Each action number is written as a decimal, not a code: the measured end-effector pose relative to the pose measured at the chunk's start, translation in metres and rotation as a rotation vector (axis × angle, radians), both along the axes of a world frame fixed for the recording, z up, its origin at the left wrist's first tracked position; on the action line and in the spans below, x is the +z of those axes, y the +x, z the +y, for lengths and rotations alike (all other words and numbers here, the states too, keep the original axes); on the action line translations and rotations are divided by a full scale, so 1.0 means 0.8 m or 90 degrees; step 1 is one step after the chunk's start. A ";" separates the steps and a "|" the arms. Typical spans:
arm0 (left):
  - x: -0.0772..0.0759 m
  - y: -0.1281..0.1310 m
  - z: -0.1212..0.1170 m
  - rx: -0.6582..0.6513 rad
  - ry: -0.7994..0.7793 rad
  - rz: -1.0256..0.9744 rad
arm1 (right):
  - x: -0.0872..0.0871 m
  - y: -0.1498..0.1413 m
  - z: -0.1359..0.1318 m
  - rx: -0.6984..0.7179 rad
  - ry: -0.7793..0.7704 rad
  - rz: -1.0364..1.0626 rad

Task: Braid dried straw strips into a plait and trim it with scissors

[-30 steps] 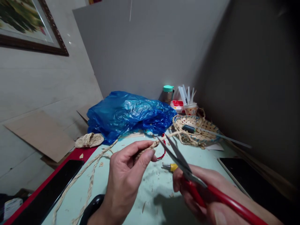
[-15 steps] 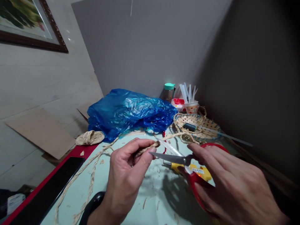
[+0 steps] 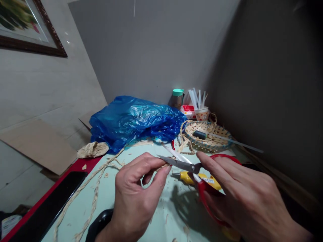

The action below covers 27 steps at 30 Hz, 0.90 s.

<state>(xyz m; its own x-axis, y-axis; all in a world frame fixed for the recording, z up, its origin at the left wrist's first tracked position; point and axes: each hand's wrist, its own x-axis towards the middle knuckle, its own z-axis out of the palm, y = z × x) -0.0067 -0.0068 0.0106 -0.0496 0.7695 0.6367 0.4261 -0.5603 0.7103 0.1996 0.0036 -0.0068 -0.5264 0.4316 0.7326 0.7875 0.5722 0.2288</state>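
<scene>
My left hand [image 3: 140,191] pinches a short piece of braided straw cord [image 3: 165,165] between thumb and forefinger; most of it is hidden by the fingers. In my right hand [image 3: 248,188] are red-handled scissors [image 3: 185,165], gripped by the handles. The scissor blades are parted and lie right at my left fingertips, around the end of the cord. Below and behind the scissors lies a yellow glue gun [image 3: 186,177], partly covered by them. Longer twisted straw cords [image 3: 94,198] run over the pale green tabletop left of my left hand.
A blue plastic bag [image 3: 133,121] fills the table's back. To its right stand a green-lidded jar [image 3: 177,99], a cup [image 3: 202,115] of translucent sticks and a woven basket [image 3: 214,143] holding a dark spool. A straw bundle [image 3: 93,150] and a black flat object [image 3: 58,201] lie left.
The scissors have shifted slightly left, and their blades have closed somewhat at the cord. Less of the cord shows in my left hand now. The whole view has swung slightly.
</scene>
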 end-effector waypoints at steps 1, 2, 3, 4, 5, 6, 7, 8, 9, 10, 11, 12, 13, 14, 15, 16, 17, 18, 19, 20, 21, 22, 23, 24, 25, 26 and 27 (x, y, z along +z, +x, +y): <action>-0.001 0.000 0.000 -0.001 0.004 0.000 | -0.001 0.001 0.000 0.003 -0.003 0.004; -0.001 0.000 0.001 -0.003 0.008 -0.002 | -0.002 0.002 -0.001 0.006 -0.010 0.005; -0.002 0.000 0.001 -0.005 0.008 -0.006 | -0.004 0.003 -0.001 0.008 -0.021 0.002; -0.003 0.000 0.002 -0.007 0.004 -0.013 | -0.005 0.004 -0.002 0.010 -0.033 -0.001; -0.003 0.000 0.002 -0.010 -0.003 -0.023 | -0.006 0.004 -0.003 0.013 -0.044 -0.003; -0.004 0.000 0.001 -0.015 -0.012 -0.034 | -0.007 0.004 -0.004 0.016 -0.054 0.005; -0.004 0.000 0.001 -0.022 -0.026 -0.045 | -0.007 0.004 -0.005 0.024 -0.074 0.025; -0.004 0.000 0.001 -0.031 -0.043 -0.054 | -0.006 0.003 -0.005 0.039 -0.105 0.062; -0.003 0.000 0.000 -0.042 -0.060 -0.061 | -0.005 0.002 -0.005 0.054 -0.148 0.115; -0.003 -0.001 -0.001 -0.055 -0.077 -0.065 | -0.003 0.000 -0.004 0.064 -0.202 0.180; -0.003 -0.001 -0.001 -0.066 -0.097 -0.065 | -0.001 -0.001 -0.003 0.065 -0.265 0.251; -0.003 -0.002 -0.001 -0.079 -0.116 -0.066 | 0.002 -0.003 -0.001 0.055 -0.331 0.327; -0.003 -0.002 -0.001 -0.090 -0.135 -0.070 | 0.004 -0.005 0.002 0.043 -0.396 0.401; -0.003 -0.003 0.000 -0.101 -0.157 -0.078 | 0.007 -0.006 0.005 0.038 -0.462 0.473; -0.004 -0.004 0.001 -0.109 -0.180 -0.091 | 0.009 -0.007 0.007 0.047 -0.524 0.547; -0.005 -0.004 0.002 -0.116 -0.200 -0.108 | 0.010 -0.009 0.009 0.068 -0.583 0.622; -0.005 -0.004 0.002 -0.121 -0.215 -0.129 | 0.012 -0.011 0.011 0.094 -0.632 0.699; -0.006 -0.004 0.003 -0.126 -0.225 -0.147 | 0.013 -0.013 0.012 0.118 -0.672 0.771; -0.006 -0.003 0.003 -0.130 -0.239 -0.160 | 0.014 -0.014 0.012 0.136 -0.706 0.837; -0.006 -0.003 0.003 -0.131 -0.256 -0.172 | 0.016 -0.016 0.012 0.139 -0.739 0.894; -0.005 -0.002 0.003 -0.131 -0.275 -0.182 | 0.017 -0.017 0.012 0.141 -0.764 0.943; -0.004 -0.001 0.002 -0.129 -0.295 -0.185 | 0.019 -0.018 0.012 0.151 -0.780 0.987; -0.003 0.000 0.001 -0.127 -0.309 -0.181 | 0.020 -0.018 0.012 0.170 -0.779 1.034; -0.002 0.001 0.000 -0.125 -0.317 -0.168 | 0.020 -0.018 0.013 0.197 -0.772 1.078; -0.001 0.001 0.000 -0.130 -0.320 -0.143 | 0.021 -0.016 0.013 0.231 -0.757 1.121; 0.000 0.000 -0.001 -0.144 -0.320 -0.111 | 0.020 -0.014 0.014 0.266 -0.744 1.155; 0.000 0.000 -0.001 -0.159 -0.326 -0.077 | 0.020 -0.012 0.015 0.301 -0.734 1.176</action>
<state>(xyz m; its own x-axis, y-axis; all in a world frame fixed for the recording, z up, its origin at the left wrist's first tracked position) -0.0067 -0.0076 0.0106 0.1241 0.9755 0.1819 0.2246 -0.2061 0.9524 0.1902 0.0160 0.0092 0.0754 0.9971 -0.0104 -0.5232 0.0307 -0.8517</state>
